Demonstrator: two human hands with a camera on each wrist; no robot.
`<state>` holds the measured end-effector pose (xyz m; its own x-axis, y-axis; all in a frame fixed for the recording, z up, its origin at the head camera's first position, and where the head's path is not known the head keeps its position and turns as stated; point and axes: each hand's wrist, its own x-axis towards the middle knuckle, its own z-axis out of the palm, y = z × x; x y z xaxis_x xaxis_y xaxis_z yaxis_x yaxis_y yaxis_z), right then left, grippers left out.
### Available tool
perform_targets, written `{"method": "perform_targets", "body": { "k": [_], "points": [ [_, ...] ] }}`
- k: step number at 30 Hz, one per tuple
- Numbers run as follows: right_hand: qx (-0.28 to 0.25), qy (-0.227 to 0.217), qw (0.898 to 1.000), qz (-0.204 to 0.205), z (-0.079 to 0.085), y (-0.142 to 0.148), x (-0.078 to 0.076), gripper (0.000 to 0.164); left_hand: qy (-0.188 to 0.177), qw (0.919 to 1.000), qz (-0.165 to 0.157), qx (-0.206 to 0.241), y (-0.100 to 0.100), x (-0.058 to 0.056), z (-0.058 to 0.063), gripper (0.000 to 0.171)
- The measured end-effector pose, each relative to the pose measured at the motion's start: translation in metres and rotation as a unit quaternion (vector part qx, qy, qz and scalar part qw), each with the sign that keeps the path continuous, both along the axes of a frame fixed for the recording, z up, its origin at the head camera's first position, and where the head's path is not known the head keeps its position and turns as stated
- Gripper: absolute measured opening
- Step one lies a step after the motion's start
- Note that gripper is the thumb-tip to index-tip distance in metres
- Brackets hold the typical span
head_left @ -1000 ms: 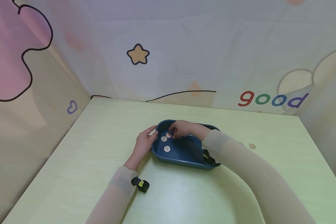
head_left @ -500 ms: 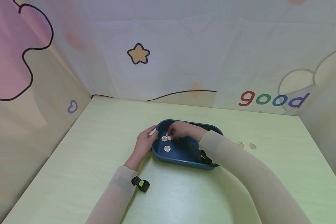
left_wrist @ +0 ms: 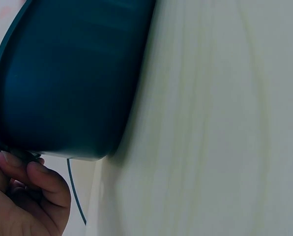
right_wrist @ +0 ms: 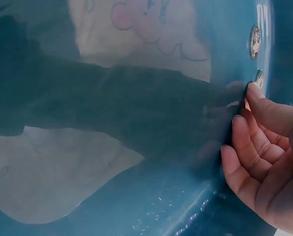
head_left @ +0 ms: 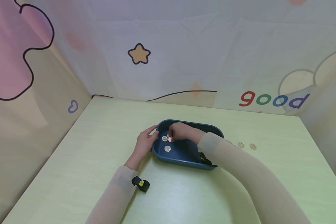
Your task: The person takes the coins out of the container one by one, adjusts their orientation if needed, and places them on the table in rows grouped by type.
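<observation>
The right hand (head_left: 180,130) pinches a coin (head_left: 170,139) inside the blue tray (head_left: 179,162)

The tray sits on a pale green bench (head_left: 162,199), its long side facing the person. At its left end the left hand (head_left: 144,143) grips the rim, thumb on top at the edge, fingers round the outside. The right hand reaches over the tray into its left half, thumb and fingertips drawn close together around the coin, near the floor of the tray; the other fingers are bent. Beside those fingertips lies a partly hidden coin. Two shiny coins (head_left: 167,148) rest in plain sight on the tray floor, one just left of the fingertips, one nearer the person.

Right of the tray, two loose coins (head_left: 253,146) lie apart on the bench, and a third is mostly covered by the right sleeve (head_left: 240,165). A black wristband (head_left: 141,184) is strapped over the left sleeve (head_left: 114,189). Behind, a printed cloth (head_left: 170,62) shows a star and the word "good".
</observation>
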<state>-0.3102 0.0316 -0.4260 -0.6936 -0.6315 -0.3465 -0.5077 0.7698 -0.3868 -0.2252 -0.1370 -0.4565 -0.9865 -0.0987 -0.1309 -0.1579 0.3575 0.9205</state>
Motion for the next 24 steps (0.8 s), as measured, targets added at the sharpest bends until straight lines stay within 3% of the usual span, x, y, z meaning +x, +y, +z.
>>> {"method": "perform_targets", "body": {
  "k": [15,24],
  "points": [
    [-0.013,-0.049,0.999,0.007,0.007,0.011,-0.003,0.014,-0.006,0.9999,-0.004,-0.007,0.002,0.001,-0.003,0.043],
    [-0.043,-0.039,0.998,0.01,0.031,0.013,-0.002,0.017,0.007,1.0,-0.001,-0.004,0.0,0.001,-0.001,0.043]
  ]
}}
